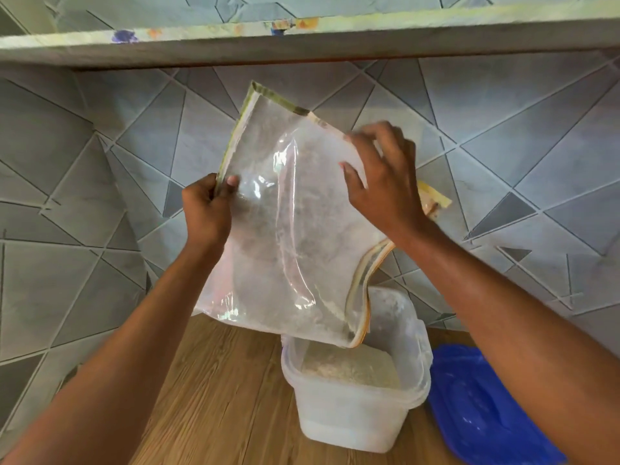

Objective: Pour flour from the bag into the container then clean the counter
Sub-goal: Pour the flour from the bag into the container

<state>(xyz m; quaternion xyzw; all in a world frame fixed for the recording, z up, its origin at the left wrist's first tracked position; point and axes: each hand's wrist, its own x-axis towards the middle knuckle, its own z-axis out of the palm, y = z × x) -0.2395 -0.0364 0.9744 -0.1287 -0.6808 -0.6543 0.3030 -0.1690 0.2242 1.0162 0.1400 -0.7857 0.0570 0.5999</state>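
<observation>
The flour bag [285, 236], clear plastic dusted white inside and looking nearly emptied, hangs upended with its open mouth at the rim of the container [355, 397], which stands on the wooden counter [218, 397] and already holds a mound of flour [352, 367]. Your left hand [208, 209] pinches the bag's side seam, thumb on the near face. Your right hand [385, 182] lies spread across the upper right of the bag, fingertips pressing the film; whether it grips the far side cannot be told. The hands sit apart, one at each edge. The pour appears to be in its last stage, with only residue clinging to the plastic. Your next move likely calls for shaking or tapping the bag while keeping the mouth over the container, so that loose flour falls inside and not on the wood. A blue lid [479, 411] lies just beside the container, to its right. A tiled wall [100, 162] and a shelf [302, 41] rise behind.
</observation>
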